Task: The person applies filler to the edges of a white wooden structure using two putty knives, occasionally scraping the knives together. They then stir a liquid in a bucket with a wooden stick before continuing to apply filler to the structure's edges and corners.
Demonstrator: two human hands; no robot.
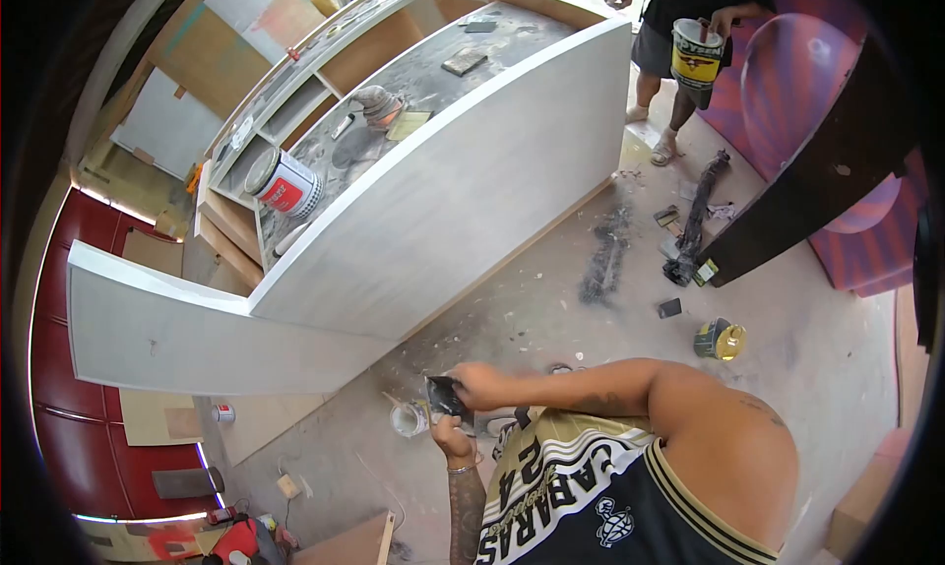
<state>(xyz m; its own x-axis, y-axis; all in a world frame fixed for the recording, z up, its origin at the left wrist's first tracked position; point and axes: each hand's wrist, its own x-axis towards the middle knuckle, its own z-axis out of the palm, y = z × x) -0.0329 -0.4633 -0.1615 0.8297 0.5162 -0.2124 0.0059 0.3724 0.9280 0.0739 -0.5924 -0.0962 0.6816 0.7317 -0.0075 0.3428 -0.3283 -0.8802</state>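
View looking down at a person in a black and gold jersey (591,486) that seems to read "CARARAS" and "24". Both hands meet above the dusty floor (551,309). The right hand (479,385) and left hand (453,433) each keep a closed grip on a dark flat tool (446,398). A small clear cup (408,419) stands just beside them. A red-and-white can (284,183) sits on the white desk (443,201). A co-worker's can (696,55) shows "YSEN".

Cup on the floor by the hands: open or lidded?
Open. The cup has a bare rim, no lid, pale inside showing; it stands on the floor beside the left hand, which grips a dark pad.
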